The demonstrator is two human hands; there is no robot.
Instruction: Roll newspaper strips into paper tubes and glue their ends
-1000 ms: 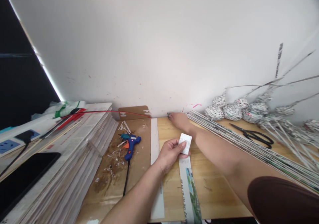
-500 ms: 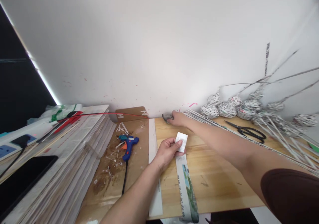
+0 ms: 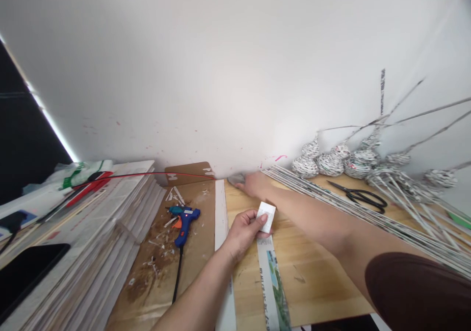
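Observation:
My left hand (image 3: 245,230) pinches the folded end of a newspaper strip between thumb and fingers. That end is a small white flap (image 3: 267,216), and the printed strip (image 3: 271,284) hangs down from it over the wooden board, towards the near edge. My right hand (image 3: 255,185) reaches across to the back of the board, close to the wall. Its fingers are on a crumpled grey cloth (image 3: 236,178); motion blurs them, and they look closed on it.
A blue glue gun (image 3: 187,227) lies on stained cardboard (image 3: 147,282) at left, beside a tall newspaper stack (image 3: 121,223) and a phone (image 3: 31,279). At right are long paper sticks (image 3: 331,203), black scissors (image 3: 362,196) and several woven gourd shapes (image 3: 330,164).
My right hand and the grey cloth have moved slightly left and down along the back of the board. My left hand keeps its pinch on the strip. The view has shifted slightly.

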